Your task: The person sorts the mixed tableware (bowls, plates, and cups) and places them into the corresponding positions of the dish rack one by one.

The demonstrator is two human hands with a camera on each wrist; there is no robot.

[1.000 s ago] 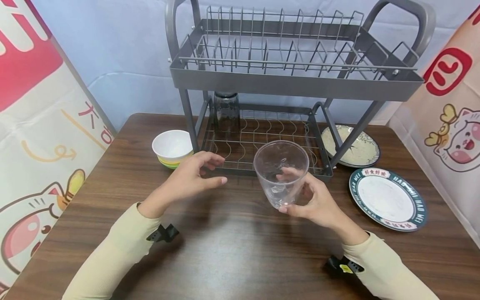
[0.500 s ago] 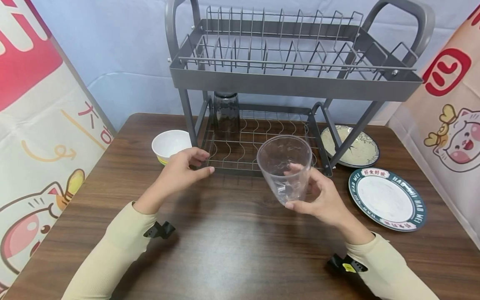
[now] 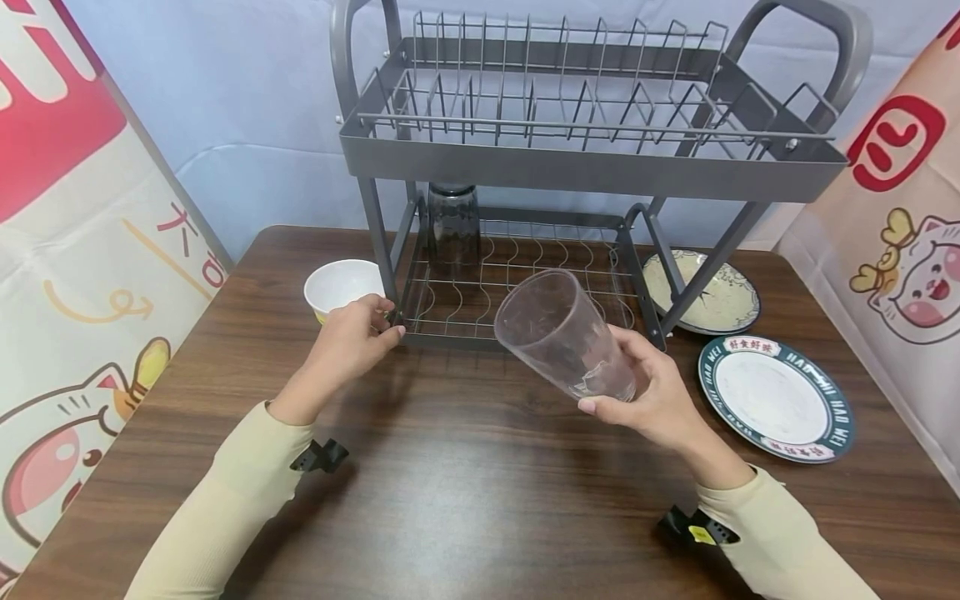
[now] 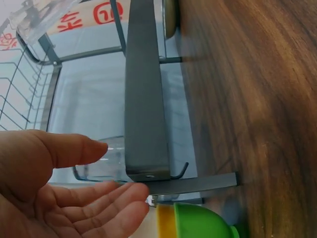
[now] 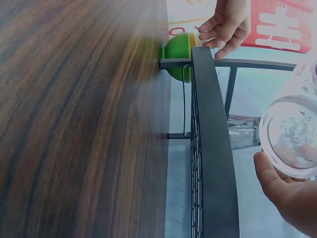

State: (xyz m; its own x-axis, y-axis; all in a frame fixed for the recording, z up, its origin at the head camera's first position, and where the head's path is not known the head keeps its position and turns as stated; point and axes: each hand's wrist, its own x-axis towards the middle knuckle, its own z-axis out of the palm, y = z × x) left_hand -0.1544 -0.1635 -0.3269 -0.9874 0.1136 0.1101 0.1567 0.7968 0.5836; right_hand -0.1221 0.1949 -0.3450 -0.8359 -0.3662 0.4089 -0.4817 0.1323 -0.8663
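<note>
My right hand (image 3: 652,396) grips a clear plastic cup (image 3: 566,342) near its base. The cup leans, its mouth facing up and to the left, in front of the rack's lower tier. In the right wrist view the cup's round base (image 5: 292,139) faces the camera, thumb against it. My left hand (image 3: 352,337) holds nothing. Its fingers are loosely bent beside the front left corner of the grey dish rack (image 3: 585,167) and overlap the white bowl (image 3: 341,283) in the head view. The left wrist view shows that hand (image 4: 74,193) with its thumb apart from the fingers.
A dark glass (image 3: 453,225) stands upside down at the left of the lower tier. To the right of the rack lie a cream patterned plate (image 3: 720,304) and a green-rimmed white plate (image 3: 780,404). The wooden table (image 3: 465,500) extends in front.
The cup has tipped from nearly upright to leaning left in my right hand, which has moved slightly right. My left hand has drawn left to the rack's corner.
</note>
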